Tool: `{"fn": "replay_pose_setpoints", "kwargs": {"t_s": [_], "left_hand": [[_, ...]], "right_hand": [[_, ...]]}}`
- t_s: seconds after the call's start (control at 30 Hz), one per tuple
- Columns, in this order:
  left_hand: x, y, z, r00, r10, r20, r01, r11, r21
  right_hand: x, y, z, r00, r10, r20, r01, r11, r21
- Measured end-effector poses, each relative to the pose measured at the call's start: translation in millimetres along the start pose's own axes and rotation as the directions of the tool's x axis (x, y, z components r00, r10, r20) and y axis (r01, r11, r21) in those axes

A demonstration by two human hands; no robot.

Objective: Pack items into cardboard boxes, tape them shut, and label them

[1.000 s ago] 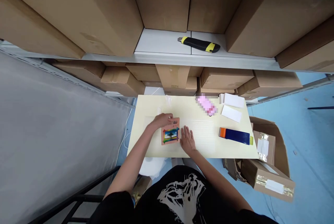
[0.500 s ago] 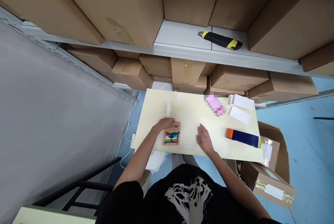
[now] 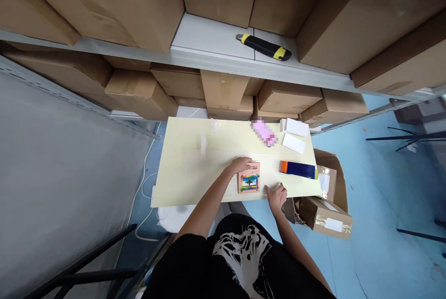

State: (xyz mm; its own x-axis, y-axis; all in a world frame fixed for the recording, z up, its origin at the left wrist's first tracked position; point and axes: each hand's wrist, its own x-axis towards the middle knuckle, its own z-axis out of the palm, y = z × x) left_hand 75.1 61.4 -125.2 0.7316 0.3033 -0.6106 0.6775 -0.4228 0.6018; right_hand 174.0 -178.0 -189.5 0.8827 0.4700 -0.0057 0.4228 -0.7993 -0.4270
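Note:
A small pinkish-brown box (image 3: pixel 249 184) with a rainbow-framed tree picture lies near the front edge of the pale table (image 3: pixel 188 164). My left hand (image 3: pixel 241 164) has its fingertips on the box's top left corner, gripping it there. To the right of the box, my right hand (image 3: pixel 277 196) is at the table's front edge, thumb and fingers apart, with nothing in it. Farther right lies a long dark blue box (image 3: pixel 301 170) with an orange end.
White boxes (image 3: pixel 296 127) and a blurred pink item (image 3: pixel 265 133) are at the table's back right. A black and yellow cutter (image 3: pixel 265 47) rests on the shelf above, among cardboard boxes (image 3: pixel 223 89). An open carton (image 3: pixel 339 173) stands right of the table.
The view has swung right. My left hand and the picture box are farther right along the table, nearer the blue box. My right hand has come down to the front edge, its fingers more bent.

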Motion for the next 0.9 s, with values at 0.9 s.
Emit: {"fn": "replay_pose_setpoints", "kwargs": {"t_s": [0.9], "left_hand": [[-57.7, -24.0, 105.3, 0.801, 0.08, -0.594, -0.055, 0.997, 0.061]], "right_hand": [[-42.0, -71.3, -20.4, 0.719, -0.569, 0.399, 0.605, 0.795, 0.044]]}}
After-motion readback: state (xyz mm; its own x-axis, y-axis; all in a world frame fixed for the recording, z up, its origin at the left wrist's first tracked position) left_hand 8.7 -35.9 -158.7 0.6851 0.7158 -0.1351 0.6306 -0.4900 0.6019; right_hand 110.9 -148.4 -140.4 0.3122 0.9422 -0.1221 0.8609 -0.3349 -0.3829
